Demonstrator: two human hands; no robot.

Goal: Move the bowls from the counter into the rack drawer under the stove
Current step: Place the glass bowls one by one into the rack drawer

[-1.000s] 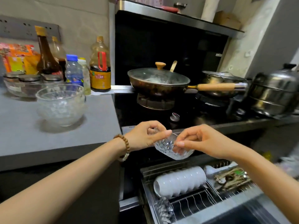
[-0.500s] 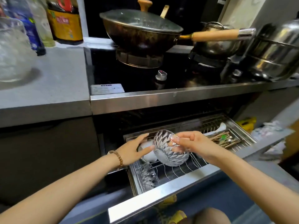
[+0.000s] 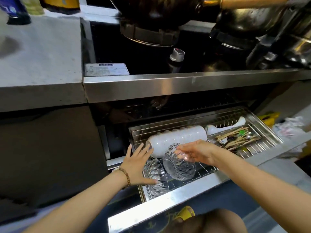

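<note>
My right hand holds a small cut-glass bowl by its rim, tilted on its side just above the wires at the front left of the open rack drawer. Another glass bowl stands on edge in the rack to its left. My left hand is spread open over that bowl, fingers apart, thumb against its lower edge. A row of white bowls lies stacked on its side behind both.
The drawer's right half holds chopsticks and spoons and a white ladle. The steel stove edge overhangs the drawer, with a wok and pots above. Grey counter lies left. Yellow slipper on the floor below.
Both hands have come down from stove height into the drawer with the glass bowl. My left hand let go of it and now spreads over the racked glass bowl.
</note>
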